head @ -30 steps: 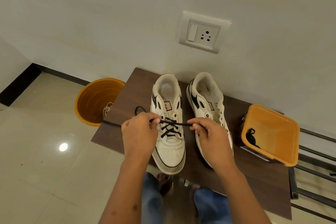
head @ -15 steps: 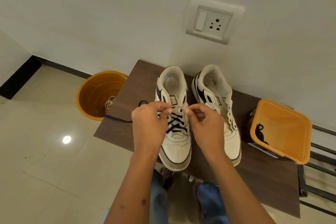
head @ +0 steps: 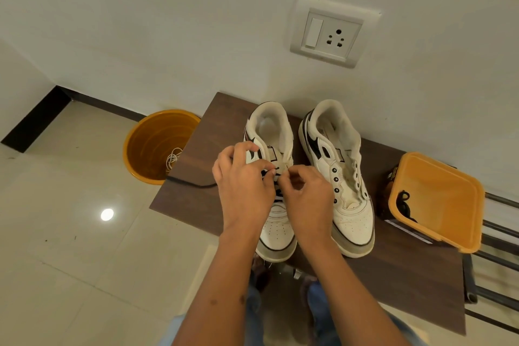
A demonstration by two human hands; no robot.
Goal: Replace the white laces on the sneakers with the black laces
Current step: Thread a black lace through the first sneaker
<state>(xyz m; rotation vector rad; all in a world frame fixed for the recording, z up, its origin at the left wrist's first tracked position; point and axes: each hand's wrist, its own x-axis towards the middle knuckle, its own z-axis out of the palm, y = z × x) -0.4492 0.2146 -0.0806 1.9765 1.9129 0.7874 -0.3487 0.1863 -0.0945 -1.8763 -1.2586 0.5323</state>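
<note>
Two white sneakers with black trim stand on a dark wooden table [head: 393, 278], toes toward me. The left sneaker [head: 276, 236] is partly threaded with a black lace [head: 193, 183], whose loose end trails left across the table. My left hand [head: 244, 188] and my right hand [head: 306, 196] meet over its eyelets, each pinching the black lace; my hands hide the lacing. The right sneaker [head: 345, 185] has bare eyelets and no lace. A second black lace [head: 404, 205] lies in an orange square tub [head: 443, 196] at the right.
An orange round bucket [head: 157, 146] stands on the floor left of the table, with a white lace [head: 172, 159] inside. A wall socket [head: 332, 34] sits above the shoes. A dark metal rack [head: 500, 233] adjoins the table's right side. My feet show below the table's edge.
My hands have come together from a wide pull and moved up toward the higher eyelets of the left sneaker. The stretched lace has gone slack on the table at the left.
</note>
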